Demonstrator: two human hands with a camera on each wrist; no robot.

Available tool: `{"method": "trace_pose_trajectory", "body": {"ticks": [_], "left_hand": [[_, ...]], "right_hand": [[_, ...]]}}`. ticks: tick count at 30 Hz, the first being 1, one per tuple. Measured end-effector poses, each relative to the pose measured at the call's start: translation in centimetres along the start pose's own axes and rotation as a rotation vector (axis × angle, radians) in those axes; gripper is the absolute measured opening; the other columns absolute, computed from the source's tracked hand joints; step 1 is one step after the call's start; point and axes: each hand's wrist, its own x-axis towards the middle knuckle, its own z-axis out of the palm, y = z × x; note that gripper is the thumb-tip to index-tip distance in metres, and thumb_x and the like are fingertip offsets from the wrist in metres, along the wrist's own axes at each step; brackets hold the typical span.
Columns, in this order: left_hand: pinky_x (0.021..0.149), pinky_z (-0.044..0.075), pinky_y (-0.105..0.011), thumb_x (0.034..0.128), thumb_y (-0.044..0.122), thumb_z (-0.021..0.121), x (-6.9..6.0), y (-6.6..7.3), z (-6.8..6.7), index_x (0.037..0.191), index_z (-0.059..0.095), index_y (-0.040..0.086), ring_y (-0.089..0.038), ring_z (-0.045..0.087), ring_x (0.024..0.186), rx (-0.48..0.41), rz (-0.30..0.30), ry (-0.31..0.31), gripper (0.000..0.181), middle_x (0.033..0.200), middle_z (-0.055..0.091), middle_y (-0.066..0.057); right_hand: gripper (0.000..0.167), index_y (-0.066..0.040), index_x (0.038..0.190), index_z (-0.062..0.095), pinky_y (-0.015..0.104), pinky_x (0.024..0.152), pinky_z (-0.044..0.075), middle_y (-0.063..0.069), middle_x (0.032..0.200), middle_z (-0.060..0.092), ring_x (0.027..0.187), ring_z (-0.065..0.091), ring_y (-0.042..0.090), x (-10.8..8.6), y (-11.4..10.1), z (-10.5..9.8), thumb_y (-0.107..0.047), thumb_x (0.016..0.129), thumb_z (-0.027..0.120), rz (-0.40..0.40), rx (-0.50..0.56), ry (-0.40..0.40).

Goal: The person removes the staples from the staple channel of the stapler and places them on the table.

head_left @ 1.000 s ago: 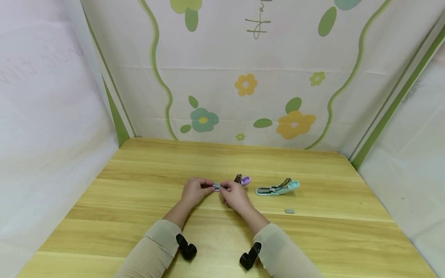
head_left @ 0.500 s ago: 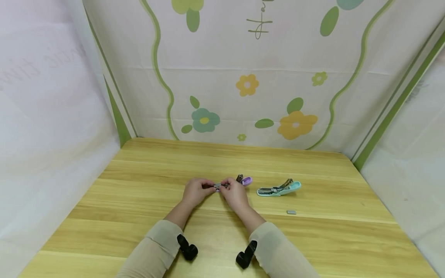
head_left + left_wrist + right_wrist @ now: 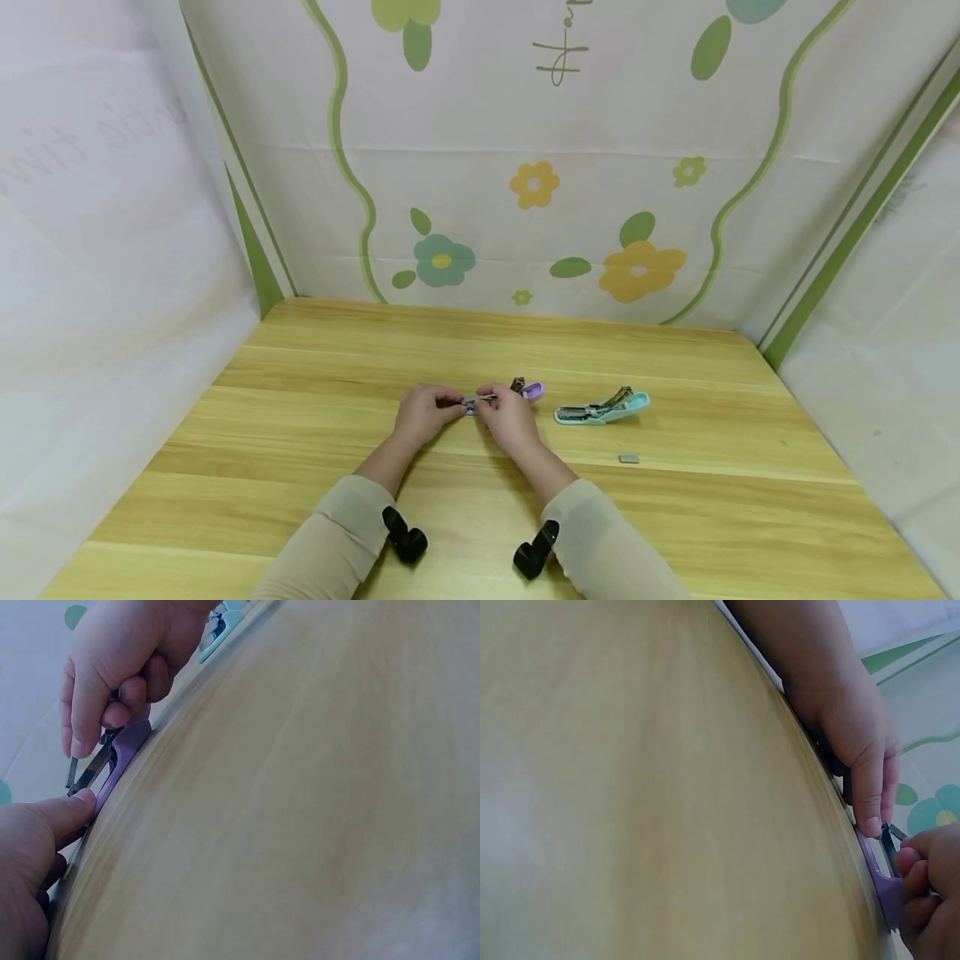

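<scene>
A purple stapler [image 3: 533, 391] lies opened out on the table, its top swung back to the right. My left hand [image 3: 422, 414] pinches its front end between thumb and fingers; the thumb [image 3: 85, 796] shows on that end in the left wrist view. My right hand [image 3: 510, 422] is over the stapler's middle and covers part of it. Between its thumb and forefinger it pinches a thin grey strip of staples [image 3: 72, 772], tilted above the metal channel [image 3: 91, 771]. In the right wrist view the strip's tip stands apart from the channel.
To the right lies a mint-green stapler [image 3: 600, 412], also opened out. A small grey staple strip [image 3: 628, 458] is on the wooden table [image 3: 712, 517] nearer to me. A printed cloth [image 3: 465, 117] hangs behind the table, with white cloth at both sides.
My right hand has shifted slightly left along the purple stapler, and the staple strip in its fingers now stands more tilted. My left hand has kept its hold. The head view has shifted a little.
</scene>
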Motion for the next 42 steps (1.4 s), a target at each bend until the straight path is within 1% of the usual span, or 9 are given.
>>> {"method": "trace_pose_trajectory", "body": {"ticks": [4,8,12,15,22,27,31,37,42], "left_hand": [[0.083,0.055,-0.039,0.0826,0.026,0.079,0.0,0.1,0.0,0.095,0.079,0.018,-0.017,0.068,0.092,0.011,0.004,-0.004,0.015,0.096,0.076,0.002],[0.082,0.054,-0.038,0.0826,0.026,0.079,0.0,0.2,-0.1,0.096,0.079,0.018,-0.015,0.067,0.091,0.021,0.005,-0.011,0.016,0.096,0.076,0.002],[0.082,0.053,-0.037,0.082,0.026,0.08,-0.2,0.3,-0.2,0.097,0.078,0.018,-0.015,0.066,0.091,0.029,-0.007,-0.014,0.017,0.097,0.076,0.002],[0.084,0.053,-0.038,0.0816,0.027,0.08,-0.2,0.3,-0.2,0.097,0.079,0.017,-0.017,0.067,0.092,0.04,0.004,-0.01,0.018,0.097,0.076,0.001],[0.089,0.053,-0.042,0.0816,0.027,0.08,-0.2,0.3,-0.2,0.097,0.079,0.017,-0.021,0.068,0.098,0.045,-0.005,-0.005,0.018,0.099,0.076,0.0],[0.09,0.053,-0.043,0.0822,0.027,0.08,-0.2,0.2,-0.2,0.097,0.078,0.016,-0.022,0.068,0.099,0.042,0.001,-0.005,0.018,0.099,0.076,-0.001],[0.091,0.053,-0.043,0.0823,0.027,0.08,-0.1,0.2,-0.1,0.098,0.078,0.016,-0.022,0.068,0.1,0.033,-0.014,-0.003,0.019,0.1,0.076,0.0],[0.091,0.052,-0.042,0.0818,0.028,0.08,0.0,0.1,-0.1,0.097,0.079,0.017,-0.021,0.068,0.099,0.03,-0.015,0.0,0.019,0.1,0.076,0.001],[0.091,0.052,-0.042,0.0814,0.028,0.08,0.0,0.0,0.0,0.097,0.079,0.018,-0.022,0.068,0.1,0.028,-0.011,0.005,0.019,0.1,0.076,0.001]], "right_hand": [[0.024,-0.009,0.116,0.068,0.019,0.045,0.041,0.003,0.065,0.062,0.05,0.05,0.009,-0.2,0.4,-0.8,-0.017,0.094,0.064,-0.02,0.035,-0.008],[0.021,-0.009,0.109,0.071,0.017,0.044,0.033,-0.002,0.059,0.052,0.05,0.043,0.008,-0.7,0.9,-1.4,-0.017,0.09,0.07,-0.058,0.043,0.007],[0.018,-0.01,0.103,0.074,0.017,0.046,0.033,-0.005,0.06,0.046,0.053,0.041,0.008,-1.4,1.4,-2.0,-0.017,0.086,0.075,-0.061,0.058,0.01],[0.017,-0.011,0.099,0.076,0.018,0.045,0.031,-0.005,0.059,0.042,0.052,0.039,0.009,-2.1,1.7,-2.4,-0.017,0.084,0.077,-0.041,0.065,-0.004],[0.014,-0.013,0.093,0.078,0.019,0.046,0.028,-0.006,0.055,0.039,0.05,0.034,0.008,-3.3,2.4,-3.5,-0.02,0.081,0.08,-0.029,-0.014,-0.027],[0.013,-0.012,0.092,0.078,0.021,0.049,0.033,-0.005,0.057,0.042,0.053,0.038,0.008,-4.1,3.1,-3.9,-0.018,0.08,0.08,-0.036,-0.042,-0.05],[0.013,-0.014,0.092,0.078,0.022,0.051,0.035,-0.005,0.06,0.045,0.056,0.041,0.008,-4.5,3.4,-4.0,-0.021,0.081,0.08,-0.028,-0.07,-0.069],[0.013,-0.017,0.092,0.078,0.022,0.053,0.036,-0.006,0.061,0.047,0.055,0.042,0.007,-4.6,3.5,-3.9,-0.023,0.081,0.079,-0.067,-0.147,-0.106],[0.012,-0.018,0.091,0.078,0.022,0.053,0.036,-0.005,0.062,0.049,0.057,0.044,0.008,-4.7,3.5,-3.8,-0.022,0.08,0.079,-0.088,-0.197,-0.106]]}}
